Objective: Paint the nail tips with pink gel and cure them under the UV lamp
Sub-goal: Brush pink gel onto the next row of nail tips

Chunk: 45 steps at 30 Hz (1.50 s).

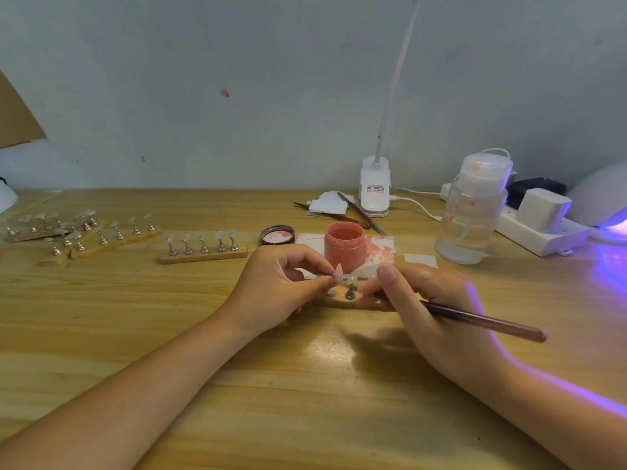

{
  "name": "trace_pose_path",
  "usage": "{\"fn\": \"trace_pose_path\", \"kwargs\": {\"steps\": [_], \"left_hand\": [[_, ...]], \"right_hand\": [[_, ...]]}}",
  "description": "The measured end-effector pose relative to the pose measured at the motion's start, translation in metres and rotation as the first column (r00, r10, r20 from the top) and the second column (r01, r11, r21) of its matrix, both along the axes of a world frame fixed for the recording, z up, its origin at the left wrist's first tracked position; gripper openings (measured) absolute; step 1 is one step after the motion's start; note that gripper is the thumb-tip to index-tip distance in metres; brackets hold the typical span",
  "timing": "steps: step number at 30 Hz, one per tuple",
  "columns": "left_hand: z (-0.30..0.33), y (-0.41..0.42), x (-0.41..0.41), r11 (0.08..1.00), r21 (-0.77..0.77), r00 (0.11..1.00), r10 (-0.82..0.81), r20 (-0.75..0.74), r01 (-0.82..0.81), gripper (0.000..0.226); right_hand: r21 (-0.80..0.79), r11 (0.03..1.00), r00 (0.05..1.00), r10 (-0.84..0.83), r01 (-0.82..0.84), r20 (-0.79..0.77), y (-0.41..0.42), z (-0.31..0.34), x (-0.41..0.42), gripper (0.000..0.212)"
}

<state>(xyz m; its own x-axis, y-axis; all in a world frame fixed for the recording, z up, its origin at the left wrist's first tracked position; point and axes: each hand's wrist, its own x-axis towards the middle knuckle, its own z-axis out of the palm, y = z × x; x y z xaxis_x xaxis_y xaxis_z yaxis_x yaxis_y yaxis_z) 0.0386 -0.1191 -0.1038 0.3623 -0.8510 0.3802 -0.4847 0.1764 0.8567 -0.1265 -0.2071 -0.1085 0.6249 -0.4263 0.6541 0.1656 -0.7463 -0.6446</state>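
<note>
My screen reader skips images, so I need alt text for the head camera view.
A person's left hand pinches a small metal stand bearing a pink nail tip while the right hand holds a brush, over a wooden table. Behind stand an open pink gel jar and, far right, a glowing UV lamp.

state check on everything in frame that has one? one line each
pink gel jar: open, upright
jar lid: off, lying left of the jar
UV lamp: on, purple glow
pump bottle: cap closed, low liquid
nail tip: on its stand, lifted off the strip
left hand: pinches the nail tip's stand
right hand: holds the brush
</note>
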Motion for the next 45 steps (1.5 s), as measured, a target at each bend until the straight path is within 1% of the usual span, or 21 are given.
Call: {"fn": "trace_pose_path", "kwargs": {"steps": [2,3,6,8,10,14,16,18,20,22,25,26,28,30,32,34,36,38,40,42,45], "left_hand": [[-0.0006,0.0001,0.0002,1.000,0.002,1.000,0.005,0.002,-0.005,0.016],[-0.0012,-0.0001,0.0002,1.000,0.003,1.000,0.008,0.002,-0.008,0.015],[-0.0017,-0.0009,0.0003,1.000,0.010,1.000,0.023,0.005,-0.023,0.013],[-0.0018,-0.0008,0.0002,1.000,0.018,1.000,0.020,0.010,-0.020,0.009],[-0.0017,-0.0006,0.0004,0.999,0.028,1.000,0.018,0.014,-0.018,0.008],[-0.0015,-0.0010,0.0012,0.999,0.042,0.999,0.035,0.009,-0.035,0.011],[-0.0010,-0.0008,0.0003,0.999,0.042,1.000,0.027,0.001,-0.027,0.012],[-0.0003,-0.0005,-0.0008,0.999,0.037,1.000,0.020,-0.012,-0.019,0.014],[-0.0005,-0.0008,-0.0010,0.999,0.033,0.999,0.025,-0.022,-0.024,0.013],[-0.0010,-0.0015,-0.0009,0.999,0.037,0.999,0.034,-0.028,-0.032,0.012],[-0.0012,-0.0020,-0.0008,0.999,0.043,0.999,0.029,-0.032,-0.027,0.011],[-0.0010,-0.0020,-0.0011,0.999,0.044,0.999,0.030,-0.032,-0.028,0.011],[-0.0003,-0.0023,-0.0015,0.998,0.044,0.999,0.035,-0.033,-0.033,0.012],[-0.0008,-0.0032,-0.0012,0.998,0.040,0.999,0.039,-0.033,-0.037,0.011],[-0.0017,-0.0032,-0.0013,0.999,0.033,0.998,0.041,-0.043,-0.040,0.012],[-0.0019,-0.0028,-0.0014,0.999,0.032,0.998,0.036,-0.048,-0.034,0.012],[-0.0019,-0.0027,-0.0013,0.999,0.037,0.998,0.032,-0.050,-0.030,0.012],[-0.0020,-0.0027,-0.0006,0.998,0.043,0.998,0.037,-0.053,-0.035,0.012],[-0.0022,-0.0026,0.0001,0.998,0.050,0.998,0.040,-0.041,-0.038,0.012],[-0.0025,-0.0024,0.0001,0.998,0.054,0.998,0.038,-0.052,-0.035,0.010],[-0.0021,-0.0016,-0.0001,0.998,0.042,0.997,0.044,-0.069,-0.041,0.013]], "right_hand": [[-0.004,0.999,0.999,0.033,-0.033,0.022,0.0005,-0.0021,-0.0009,0.051],[-0.019,1.000,0.999,0.022,-0.021,0.034,0.0002,-0.0022,-0.0008,0.051],[-0.087,0.995,0.998,-0.056,0.058,0.019,-0.0011,-0.0002,0.0015,0.041],[-0.059,0.997,0.999,-0.043,0.042,-0.009,-0.0012,-0.0016,0.0016,0.043],[-0.022,1.000,1.000,0.001,-0.001,0.002,-0.0006,-0.0030,0.0000,0.050],[-0.110,0.992,0.998,-0.068,0.068,0.002,-0.0007,-0.0003,0.0014,0.039],[-0.068,0.997,0.999,-0.040,0.039,-0.018,-0.0007,-0.0010,0.0015,0.045],[-0.048,0.999,1.000,0.009,-0.009,0.012,-0.0005,-0.0019,0.0005,0.050],[-0.094,0.995,0.999,-0.026,0.029,0.030,-0.0008,-0.0013,0.0006,0.043],[-0.091,0.993,0.997,-0.072,0.072,0.004,-0.0024,-0.0014,0.0018,0.040],[-0.027,0.999,1.000,-0.023,0.023,0.001,-0.0018,-0.0035,0.0013,0.048],[-0.053,0.998,0.999,-0.023,0.024,0.024,-0.0013,-0.0036,0.0007,0.049],[-0.142,0.985,0.995,-0.089,0.095,0.051,-0.0019,-0.0020,0.0014,0.044],[-0.195,0.969,0.988,-0.153,0.155,0.028,-0.0032,-0.0007,0.0029,0.040],[-0.185,0.975,0.993,-0.119,0.119,0.012,-0.0035,-0.0012,0.0030,0.045],[-0.174,0.981,0.996,-0.081,0.085,0.035,-0.0029,-0.0030,0.0017,0.050],[-0.190,0.973,0.991,-0.121,0.129,0.055,-0.0031,-0.0034,0.0014,0.045],[-0.186,0.967,0.984,-0.172,0.176,0.038,-0.0036,-0.0025,0.0027,0.039],[-0.174,0.976,0.991,-0.131,0.130,0.009,-0.0030,-0.0020,0.0034,0.042],[-0.160,0.985,0.998,-0.066,0.067,0.013,-0.0016,-0.0021,0.0022,0.051],[-0.120,0.991,0.992,-0.049,0.063,0.114,-0.0030,-0.0028,0.0002,0.049]]}}
